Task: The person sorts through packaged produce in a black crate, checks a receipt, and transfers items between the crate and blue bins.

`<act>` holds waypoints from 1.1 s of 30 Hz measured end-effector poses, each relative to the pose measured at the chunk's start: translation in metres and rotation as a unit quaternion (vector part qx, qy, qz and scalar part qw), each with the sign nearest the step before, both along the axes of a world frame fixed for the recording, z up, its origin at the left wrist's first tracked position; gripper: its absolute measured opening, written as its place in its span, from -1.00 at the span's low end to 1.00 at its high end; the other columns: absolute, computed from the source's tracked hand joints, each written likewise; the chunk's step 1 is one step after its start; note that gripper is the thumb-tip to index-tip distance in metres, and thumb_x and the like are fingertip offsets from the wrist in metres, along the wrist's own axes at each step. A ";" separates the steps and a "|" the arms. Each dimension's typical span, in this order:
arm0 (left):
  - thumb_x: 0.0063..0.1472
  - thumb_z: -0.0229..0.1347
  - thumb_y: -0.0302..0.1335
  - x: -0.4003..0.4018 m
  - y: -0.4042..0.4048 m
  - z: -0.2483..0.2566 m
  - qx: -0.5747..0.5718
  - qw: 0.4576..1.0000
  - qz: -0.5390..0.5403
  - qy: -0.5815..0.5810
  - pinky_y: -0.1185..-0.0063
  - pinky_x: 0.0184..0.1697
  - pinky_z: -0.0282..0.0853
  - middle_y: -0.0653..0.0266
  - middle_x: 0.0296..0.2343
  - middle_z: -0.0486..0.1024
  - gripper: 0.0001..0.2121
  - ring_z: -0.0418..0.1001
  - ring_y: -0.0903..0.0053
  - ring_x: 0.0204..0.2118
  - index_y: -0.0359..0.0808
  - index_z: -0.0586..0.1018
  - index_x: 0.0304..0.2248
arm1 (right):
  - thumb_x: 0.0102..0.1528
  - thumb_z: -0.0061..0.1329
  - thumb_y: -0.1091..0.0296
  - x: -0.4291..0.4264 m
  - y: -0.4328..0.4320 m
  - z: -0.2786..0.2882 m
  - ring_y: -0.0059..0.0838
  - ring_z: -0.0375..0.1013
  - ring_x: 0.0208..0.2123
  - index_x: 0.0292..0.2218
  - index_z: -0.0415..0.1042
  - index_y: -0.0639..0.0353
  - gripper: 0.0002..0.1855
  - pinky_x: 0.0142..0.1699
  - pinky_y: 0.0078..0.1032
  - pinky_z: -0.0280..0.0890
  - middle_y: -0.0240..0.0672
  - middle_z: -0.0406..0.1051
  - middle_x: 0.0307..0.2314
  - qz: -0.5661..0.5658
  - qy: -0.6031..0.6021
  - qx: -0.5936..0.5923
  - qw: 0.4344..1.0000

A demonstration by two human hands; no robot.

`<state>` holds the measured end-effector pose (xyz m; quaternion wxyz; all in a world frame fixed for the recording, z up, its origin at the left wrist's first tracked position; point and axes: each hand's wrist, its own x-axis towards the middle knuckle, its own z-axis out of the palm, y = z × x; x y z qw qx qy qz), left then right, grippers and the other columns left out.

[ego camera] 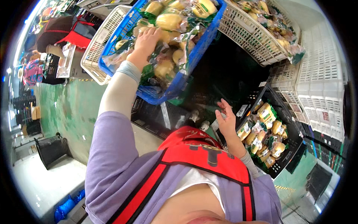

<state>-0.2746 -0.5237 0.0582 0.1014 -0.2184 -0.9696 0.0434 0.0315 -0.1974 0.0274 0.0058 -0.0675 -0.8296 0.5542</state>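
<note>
My left hand point(146, 42) lies over bagged produce in a blue plastic basket point(193, 63). Its fingertips touch a clear bag, but whether they grip it is hidden. The bags hold pale yellow, oblong produce point(169, 21) and carry green print. Lower down, my right hand point(227, 120) hovers with fingers apart and nothing in it. Close to its right is a black plastic crate point(291, 154), which contains several labelled bags of similar produce point(267, 114).
A white crate point(92, 56) sits under the blue basket's left side. Another white crate point(243, 33), full of bags, stands at upper right by stacked white crates point(320, 75). A co-worker in a red apron point(74, 37) bends at upper left. Green floor point(70, 109) shows at left.
</note>
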 end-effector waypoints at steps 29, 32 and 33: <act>0.13 0.01 -0.48 0.090 -0.020 0.086 0.658 0.713 -0.017 -0.242 0.72 -0.33 0.30 0.33 -0.28 0.45 -0.66 0.40 0.69 -0.32 -0.37 0.35 -0.08 | 0.03 -0.03 0.45 -0.005 0.038 -0.022 -0.38 0.43 -0.19 -0.02 0.26 0.28 -0.55 -0.08 -0.49 0.29 -0.12 0.43 -0.27 0.029 -0.061 -0.063 0.996; 0.07 0.02 -0.57 0.100 -0.003 0.086 0.691 0.677 0.034 -0.251 0.67 -0.29 0.29 0.21 -0.25 0.40 -0.65 0.39 0.52 -0.28 -0.36 0.36 -0.10 | 0.03 -0.04 0.45 -0.001 0.038 -0.021 -0.39 0.43 -0.20 -0.03 0.27 0.29 -0.56 -0.08 -0.49 0.29 -0.13 0.43 -0.27 0.031 -0.066 -0.068 0.995; -0.03 0.05 -0.67 0.101 0.000 0.084 0.686 0.676 0.055 -0.264 0.57 -0.18 0.29 0.09 -0.19 0.37 -0.60 0.37 0.35 -0.19 -0.38 0.37 -0.13 | 0.04 -0.04 0.45 0.001 0.038 -0.021 -0.39 0.43 -0.21 -0.04 0.27 0.29 -0.57 -0.09 -0.50 0.29 -0.13 0.43 -0.27 0.033 -0.066 -0.076 0.994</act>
